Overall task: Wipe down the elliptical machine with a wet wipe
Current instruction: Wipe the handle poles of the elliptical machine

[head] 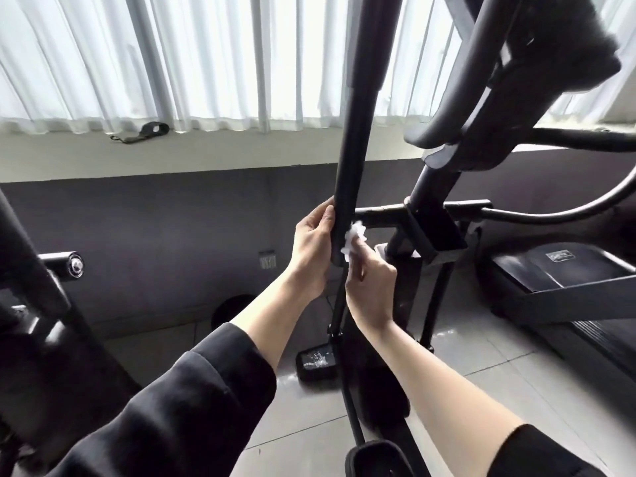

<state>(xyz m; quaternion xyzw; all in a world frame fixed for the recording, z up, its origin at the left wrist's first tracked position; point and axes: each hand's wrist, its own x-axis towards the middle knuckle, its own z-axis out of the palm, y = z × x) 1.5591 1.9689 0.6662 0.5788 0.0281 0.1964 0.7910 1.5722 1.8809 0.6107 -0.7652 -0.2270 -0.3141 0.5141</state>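
Observation:
The black elliptical machine fills the middle and right of the view. Its thick padded handlebar arm point(358, 132) runs down the centre. My left hand point(315, 249) grips the lower end of that padded arm from the left, thumb along its edge. My right hand point(370, 287) pinches a crumpled white wet wipe point(353, 237) and presses it against the right side of the arm, just above where the padding ends and a thin black bar continues down.
The elliptical's console mast point(433, 197) and curved handles stand to the right. A treadmill deck point(557, 273) lies at far right. Another black machine frame point(31, 256) is at left. A pedal point(316, 361) sits on the tiled floor below. White curtains hang behind the windowsill.

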